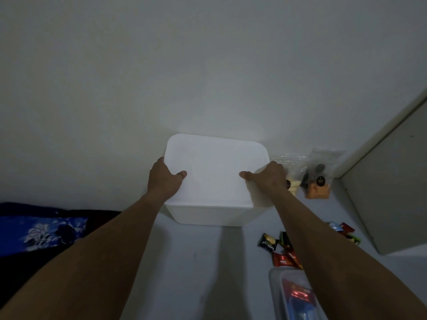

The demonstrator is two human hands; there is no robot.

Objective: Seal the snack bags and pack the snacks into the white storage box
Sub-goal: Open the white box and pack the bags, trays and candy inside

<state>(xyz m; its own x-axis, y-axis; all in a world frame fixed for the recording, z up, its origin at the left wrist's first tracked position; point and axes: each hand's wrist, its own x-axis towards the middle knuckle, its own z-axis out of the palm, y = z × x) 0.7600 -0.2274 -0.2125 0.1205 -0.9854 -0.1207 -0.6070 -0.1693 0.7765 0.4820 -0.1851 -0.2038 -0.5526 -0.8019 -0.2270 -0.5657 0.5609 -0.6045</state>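
Upright white box [215, 165], long axis left–right along the far edge of the tabletop [196, 262]; left hand [165, 179] and right hand [269, 179] grip its ends, thumbs on top, fingers hidden.

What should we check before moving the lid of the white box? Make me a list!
1. Grip: left hand and right hand hold opposite edges of the lid, thumbs on top: ok.
2. The white storage box stands on the table: ok.
3. Room inside the box: lid hides it: cannot tell.
4. Clear snack bags sealed: too dim: cannot tell.
5. Loose snack packets packed: lying on the table: not ok.
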